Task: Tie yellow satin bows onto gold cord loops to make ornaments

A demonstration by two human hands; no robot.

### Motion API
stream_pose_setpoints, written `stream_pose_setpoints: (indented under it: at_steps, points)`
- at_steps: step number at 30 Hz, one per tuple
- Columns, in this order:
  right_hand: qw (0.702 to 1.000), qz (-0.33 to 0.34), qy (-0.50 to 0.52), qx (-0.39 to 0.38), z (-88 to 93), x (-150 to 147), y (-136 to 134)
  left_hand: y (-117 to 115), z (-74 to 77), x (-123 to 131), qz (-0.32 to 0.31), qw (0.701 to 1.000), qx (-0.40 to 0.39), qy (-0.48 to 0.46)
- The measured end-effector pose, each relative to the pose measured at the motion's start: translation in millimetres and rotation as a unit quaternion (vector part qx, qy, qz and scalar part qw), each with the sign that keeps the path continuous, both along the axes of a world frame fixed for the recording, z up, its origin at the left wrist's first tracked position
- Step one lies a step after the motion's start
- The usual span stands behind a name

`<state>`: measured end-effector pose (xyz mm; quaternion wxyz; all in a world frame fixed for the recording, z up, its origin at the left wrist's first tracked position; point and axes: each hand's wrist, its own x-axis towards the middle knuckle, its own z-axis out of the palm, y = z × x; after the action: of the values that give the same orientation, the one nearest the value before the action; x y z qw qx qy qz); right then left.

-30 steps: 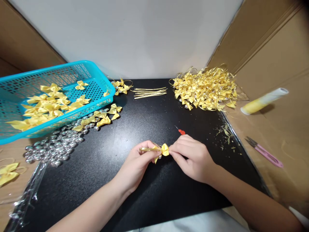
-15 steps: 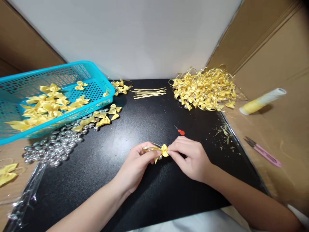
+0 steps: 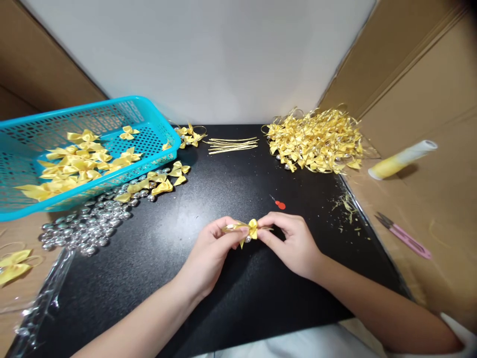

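A small yellow ribbon bow point(image 3: 253, 229) is held between my two hands above the black tabletop. My left hand point(image 3: 219, 239) pinches the bow's left side, along with a looped gold cord point(image 3: 231, 227). A silver bead point(image 3: 248, 239) shows just under the bow. My right hand point(image 3: 288, 238) has thumb and forefinger closed at the bow's right edge, and thin gold cord ends point(image 3: 269, 228) stick out past those fingertips. Beyond the right hand lies a red needle threader point(image 3: 280, 205) with a fine wire tip.
At left a blue basket point(image 3: 156, 130) holds yellow bows, with silver beads point(image 3: 91, 223) heaped before it. Gold cord lengths point(image 3: 233, 145) lie at the back. Finished bows point(image 3: 316, 141) are piled back right. Pink thread snips point(image 3: 404, 236) and a yellow-white roll point(image 3: 402, 159) lie at right.
My right fingers have shifted slightly and cord ends now show beyond them. The cord loop in my left hand looks flatter. The view has moved a little.
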<state>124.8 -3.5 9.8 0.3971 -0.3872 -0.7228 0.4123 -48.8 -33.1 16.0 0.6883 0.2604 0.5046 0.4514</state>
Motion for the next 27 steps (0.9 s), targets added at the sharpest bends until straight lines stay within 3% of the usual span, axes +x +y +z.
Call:
stream_pose_setpoints:
  at_steps: [4,12,14,17,20,27]
  points:
    - [1.000,0.005,0.006,-0.005,0.6,3,4,0,-0.2,-2,0.019,1.000,0.011,0.009]
    - [1.000,0.014,-0.003,0.021,2.0,0,3,1,-3.5,2,0.001,0.999,0.026,0.035]
    - [0.994,-0.042,-0.035,0.089,5.0,1,1,1,-3.3,2,0.012,0.998,0.037,0.056]
    - [0.951,-0.132,-0.088,0.267,9.5,1,-7,1,-2.7,2,0.045,0.990,0.070,0.112]
    - [0.919,-0.124,-0.133,0.349,9.2,-1,-16,-1,-2.7,2,0.056,0.975,0.118,0.179]
    - [0.928,-0.141,-0.186,0.291,1.7,-5,-14,-9,-1.6,5,0.051,0.900,0.262,0.346]
